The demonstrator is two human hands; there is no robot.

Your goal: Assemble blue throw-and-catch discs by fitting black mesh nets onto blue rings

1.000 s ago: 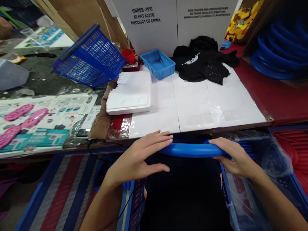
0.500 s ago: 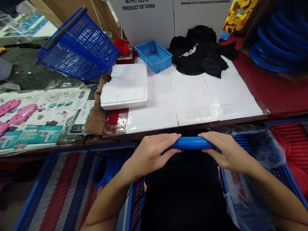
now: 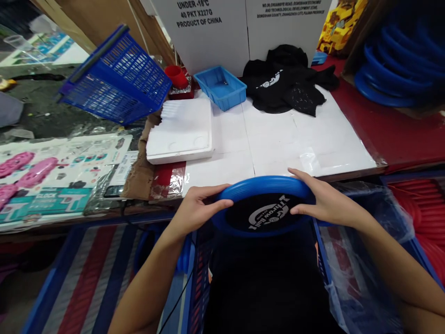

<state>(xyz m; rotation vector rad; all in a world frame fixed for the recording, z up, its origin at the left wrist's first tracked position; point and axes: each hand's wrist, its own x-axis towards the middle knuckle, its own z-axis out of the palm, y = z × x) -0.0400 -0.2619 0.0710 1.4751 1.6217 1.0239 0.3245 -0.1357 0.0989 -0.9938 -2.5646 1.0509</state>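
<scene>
Between my two hands, just off the table's front edge, is a round throwing disc (image 3: 264, 215) with a blue ring rim and a black centre printed with white lettering. It is tilted, so its printed face shows. My left hand (image 3: 200, 206) grips the rim at the left, thumb on the face side and fingers along the outside. At the right, my right hand (image 3: 318, 199) holds the rim the same way, its thumb reaching over the black centre. Black fabric pieces (image 3: 283, 83) with a white print lie in a pile at the back of the white table surface (image 3: 278, 144).
A white foam block (image 3: 182, 132) and a blue tray (image 3: 222, 88) stand behind. To the left leans a blue basket (image 3: 118, 79) near a red cup (image 3: 176, 76). Blue rings (image 3: 392, 69) are stacked at right; red rings (image 3: 413, 208) fill a crate below.
The disc has turned from edge-on to show its printed black face. My hands have moved apart to its left and right sides.
</scene>
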